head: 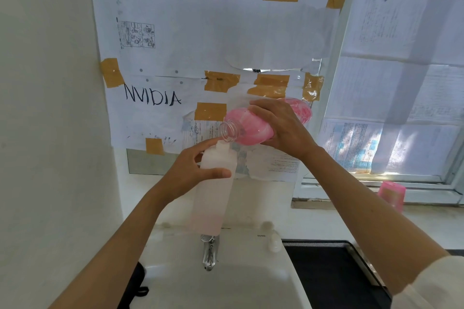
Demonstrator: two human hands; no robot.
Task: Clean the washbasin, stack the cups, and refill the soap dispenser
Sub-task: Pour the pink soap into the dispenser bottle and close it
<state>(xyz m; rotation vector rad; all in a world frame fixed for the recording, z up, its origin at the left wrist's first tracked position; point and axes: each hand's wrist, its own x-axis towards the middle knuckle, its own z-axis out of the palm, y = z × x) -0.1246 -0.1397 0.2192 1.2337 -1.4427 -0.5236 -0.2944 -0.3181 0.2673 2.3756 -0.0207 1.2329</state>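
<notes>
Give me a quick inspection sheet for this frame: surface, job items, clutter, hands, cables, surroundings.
Surface: white washbasin with a chrome tap; looks dry as far as visible.
Job's things: translucent soap dispenser, cap off, a little pink liquid at its bottom; pink refill bottle tipped, its open neck at the dispenser's mouth. Pink cup on the window ledge.
Clutter: small white cap-like piece on the basin rim; black object at the basin's left.
Hands: left hand grips the dispenser; right hand grips the refill bottle.
Cables: nothing seen.
Surroundings: taped papers on the wall, window at right.
</notes>
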